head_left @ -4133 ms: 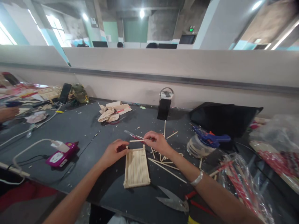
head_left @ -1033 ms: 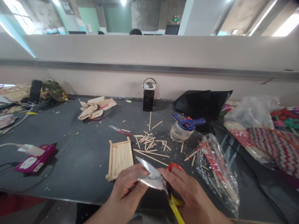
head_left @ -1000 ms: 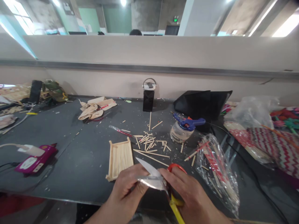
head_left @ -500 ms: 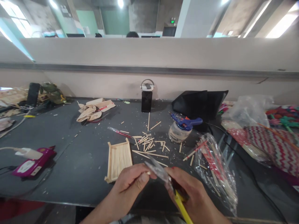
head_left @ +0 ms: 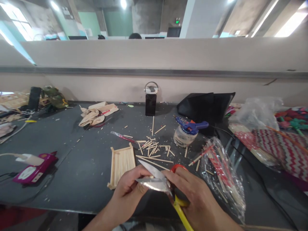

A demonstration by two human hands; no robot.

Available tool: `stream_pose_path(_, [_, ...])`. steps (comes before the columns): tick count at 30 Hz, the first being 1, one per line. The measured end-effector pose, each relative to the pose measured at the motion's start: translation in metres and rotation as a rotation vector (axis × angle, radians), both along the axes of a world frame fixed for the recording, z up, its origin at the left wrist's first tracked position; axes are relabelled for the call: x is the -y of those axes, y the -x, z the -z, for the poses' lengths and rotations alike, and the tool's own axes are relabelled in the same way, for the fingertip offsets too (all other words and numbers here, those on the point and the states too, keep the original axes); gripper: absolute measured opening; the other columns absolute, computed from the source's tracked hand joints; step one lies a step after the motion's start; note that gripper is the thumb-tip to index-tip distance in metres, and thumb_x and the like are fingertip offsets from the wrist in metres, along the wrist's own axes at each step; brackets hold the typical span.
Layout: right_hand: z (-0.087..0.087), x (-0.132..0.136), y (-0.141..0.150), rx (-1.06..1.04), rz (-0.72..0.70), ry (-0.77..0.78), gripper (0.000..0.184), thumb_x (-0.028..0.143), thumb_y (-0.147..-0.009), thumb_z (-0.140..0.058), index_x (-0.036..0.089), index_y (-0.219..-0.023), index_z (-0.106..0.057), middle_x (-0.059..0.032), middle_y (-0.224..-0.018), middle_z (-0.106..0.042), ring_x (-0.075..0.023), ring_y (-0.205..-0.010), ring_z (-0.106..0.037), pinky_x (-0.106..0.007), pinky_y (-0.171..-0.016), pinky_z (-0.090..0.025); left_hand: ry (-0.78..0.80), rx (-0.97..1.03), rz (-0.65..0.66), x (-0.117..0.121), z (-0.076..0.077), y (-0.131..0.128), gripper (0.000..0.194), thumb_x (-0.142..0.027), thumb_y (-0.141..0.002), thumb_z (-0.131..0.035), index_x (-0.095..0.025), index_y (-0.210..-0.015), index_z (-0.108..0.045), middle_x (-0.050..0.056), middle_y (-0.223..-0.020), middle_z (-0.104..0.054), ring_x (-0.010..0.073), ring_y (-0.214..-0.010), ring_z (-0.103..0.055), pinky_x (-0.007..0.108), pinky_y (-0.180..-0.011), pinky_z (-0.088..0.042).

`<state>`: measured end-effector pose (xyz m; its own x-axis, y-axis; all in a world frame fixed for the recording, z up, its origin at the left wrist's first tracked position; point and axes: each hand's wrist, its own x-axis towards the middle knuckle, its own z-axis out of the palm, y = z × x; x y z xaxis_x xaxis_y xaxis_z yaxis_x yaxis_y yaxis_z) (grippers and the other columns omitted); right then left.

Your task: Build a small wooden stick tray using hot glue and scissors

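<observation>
My right hand (head_left: 194,192) is closed around scissors (head_left: 157,181) with a yellow and a red handle. Their blades are spread and point left toward my left hand (head_left: 132,192). Between the thumb and forefinger of that hand is the end of a small wooden stick (head_left: 151,176), mostly hidden by the fingers and blades. Just beyond my left hand lies a shallow tray built of wooden sticks (head_left: 122,163), with raised edges. Cut stick pieces (head_left: 150,147) are piled behind the scissors, with several longer sticks (head_left: 156,160) nearer to me.
A blue glue gun (head_left: 192,125) rests on a clear jar (head_left: 184,137). Right of my hands is a plastic bag of sticks (head_left: 223,176). A purple power strip (head_left: 36,168) is at left, crumpled paper (head_left: 93,115) behind it, and a phone (head_left: 150,105) stands against the wall.
The scissors have turned so their blades point further left, and they have spread apart around the stick at my left fingertips. My right hand has rotated with them; the left has barely shifted.
</observation>
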<state>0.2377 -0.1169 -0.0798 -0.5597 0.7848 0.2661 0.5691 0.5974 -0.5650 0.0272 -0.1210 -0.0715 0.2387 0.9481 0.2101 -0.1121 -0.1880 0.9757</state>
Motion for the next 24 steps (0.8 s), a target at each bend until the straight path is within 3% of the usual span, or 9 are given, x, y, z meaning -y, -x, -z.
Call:
stream_pose_path(15, [-0.0011, 0.0004, 0.0057, 0.015, -0.002, -0.026, 0.064, 0.000, -0.066, -0.052, 0.022, -0.126, -0.047, -0.0059, -0.089, -0.053, -0.0208, -0.074, -0.056, -0.034, -0.060, -0.050, -0.105, -0.133, -0.109, -0.0003, -0.0015, -0.0041, 0.020, -0.029, -0.089, -0.058, -0.018, -0.075, -0.067, 0.002, -0.069, -0.065, 0.0118, -0.062, -0.054, 0.019, -0.056, -0.039])
stream_pose_path(20, [0.0025, -0.0023, 0.0046, 0.014, 0.020, -0.094, 0.058, 0.001, -0.063, -0.051, 0.020, -0.118, -0.052, -0.0061, -0.086, -0.056, -0.0204, -0.070, -0.057, -0.032, -0.059, -0.050, -0.148, -0.107, -0.112, -0.0042, -0.0036, -0.0054, 0.027, -0.037, -0.088, -0.059, -0.017, -0.070, -0.066, 0.000, -0.062, -0.058, 0.0112, -0.057, -0.050, 0.019, -0.053, -0.036])
stream_pose_path(24, [0.0014, -0.0068, 0.0032, 0.020, 0.040, -0.096, 0.056, 0.003, -0.064, -0.050, 0.019, -0.118, -0.054, -0.0074, -0.086, -0.060, -0.0216, -0.071, -0.059, -0.033, -0.060, -0.052, -0.119, -0.096, -0.083, -0.0089, -0.0044, -0.0071, 0.026, -0.037, -0.089, -0.057, -0.018, -0.074, -0.066, 0.001, -0.069, -0.059, 0.0114, -0.062, -0.049, 0.020, -0.056, -0.036])
